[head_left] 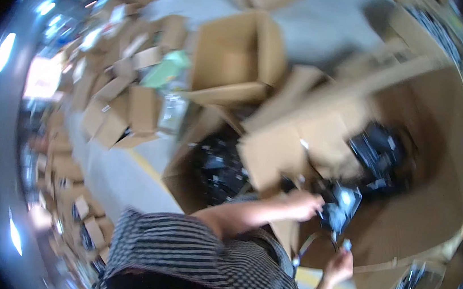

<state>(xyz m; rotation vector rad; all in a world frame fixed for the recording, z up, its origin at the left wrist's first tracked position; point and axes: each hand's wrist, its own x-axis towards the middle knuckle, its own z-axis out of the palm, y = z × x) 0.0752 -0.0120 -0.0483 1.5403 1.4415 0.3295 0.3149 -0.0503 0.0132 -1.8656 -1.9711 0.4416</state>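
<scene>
My left hand (302, 204) is closed at the edge of a black object with a shiny grey face (343, 207), its kind blurred, held over the opening of a large cardboard box (438, 185). Nearer to me, my right hand (340, 265) is closed on a thin dark cable with a small pale blue piece (347, 245) at its end. The cable runs up toward the black object. Deeper in the large box lie several glossy black items (378, 151), apart from my hands. Motion smears the fingertips.
Left of the large box stands a smaller carton of small black parts (219, 166). Beyond it sits an open cardboard box (227, 58). Piled cartons (126, 112) and a pale green piece (167, 70) lie to the left. A box with a clear bag (413, 282) is at lower right.
</scene>
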